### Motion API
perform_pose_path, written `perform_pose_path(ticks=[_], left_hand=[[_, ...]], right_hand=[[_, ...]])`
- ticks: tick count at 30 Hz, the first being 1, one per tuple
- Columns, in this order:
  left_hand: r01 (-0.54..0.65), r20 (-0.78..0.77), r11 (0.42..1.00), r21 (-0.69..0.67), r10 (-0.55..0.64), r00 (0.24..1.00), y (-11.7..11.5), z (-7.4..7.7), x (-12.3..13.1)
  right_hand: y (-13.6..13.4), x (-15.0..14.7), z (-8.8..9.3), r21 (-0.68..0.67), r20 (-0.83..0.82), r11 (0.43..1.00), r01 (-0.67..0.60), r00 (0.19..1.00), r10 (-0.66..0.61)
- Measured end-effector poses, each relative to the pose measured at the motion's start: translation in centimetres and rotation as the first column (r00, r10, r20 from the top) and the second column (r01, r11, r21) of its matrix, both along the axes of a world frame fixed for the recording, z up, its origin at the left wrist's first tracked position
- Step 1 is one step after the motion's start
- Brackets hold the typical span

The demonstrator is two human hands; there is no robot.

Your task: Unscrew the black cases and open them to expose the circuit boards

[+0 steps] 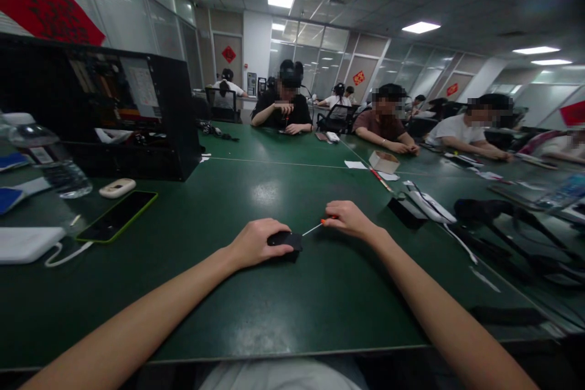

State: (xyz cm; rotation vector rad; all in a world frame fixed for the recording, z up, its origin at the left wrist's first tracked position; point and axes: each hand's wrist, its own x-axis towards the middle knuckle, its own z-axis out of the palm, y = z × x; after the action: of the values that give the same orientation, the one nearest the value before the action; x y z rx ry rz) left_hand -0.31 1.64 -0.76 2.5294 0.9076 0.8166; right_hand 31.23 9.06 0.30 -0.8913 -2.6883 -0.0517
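Observation:
On the green table (pixel 219 317), my left hand (pixel 260 242) is wrapped round a small black box-shaped part (pixel 292 242), its thumb along the near side. My right hand (pixel 347 219) grips the orange handle of a screwdriver (pixel 313 229). The thin metal shaft points left, and its tip is at or very close to the right edge of the black part. Whether the tip touches cannot be made out. My fingers hide most of the handle and the left end of the part.
At left are an open black computer case (pixel 171 116), a water bottle (pixel 59 158), a phone (pixel 119 216) and a white power bank (pixel 30 245). To the right lie a black box (pixel 408 210), a white power strip (pixel 429 202) and black straps (pixel 516 231). Several people sit across the table.

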Motion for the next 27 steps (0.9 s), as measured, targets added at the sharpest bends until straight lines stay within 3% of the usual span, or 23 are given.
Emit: perform_pose_path(ticks=[11, 19, 27], left_hand=[[0.058, 0.015, 0.996, -0.062, -0.057, 0.998, 0.1, 0.1, -1.0], [0.031, 0.0, 0.99, -0.138, -0.031, 1.0, 0.7, 0.3, -2.6], [-0.006, 0.023, 0.987, -0.163, 0.01, 1.0, 0.7, 0.3, -2.8]], right_hand=[[-2.2, -4.0, -2.7, 0.038, -0.145, 0.998, -0.042, 0.988, 0.048], [-3.0, -3.0, -2.0, 0.138, -0.218, 0.987, -0.08, 0.97, 0.109], [-3.4, -3.2, -1.7, 0.098, -0.164, 0.993, -0.063, 0.983, 0.078]])
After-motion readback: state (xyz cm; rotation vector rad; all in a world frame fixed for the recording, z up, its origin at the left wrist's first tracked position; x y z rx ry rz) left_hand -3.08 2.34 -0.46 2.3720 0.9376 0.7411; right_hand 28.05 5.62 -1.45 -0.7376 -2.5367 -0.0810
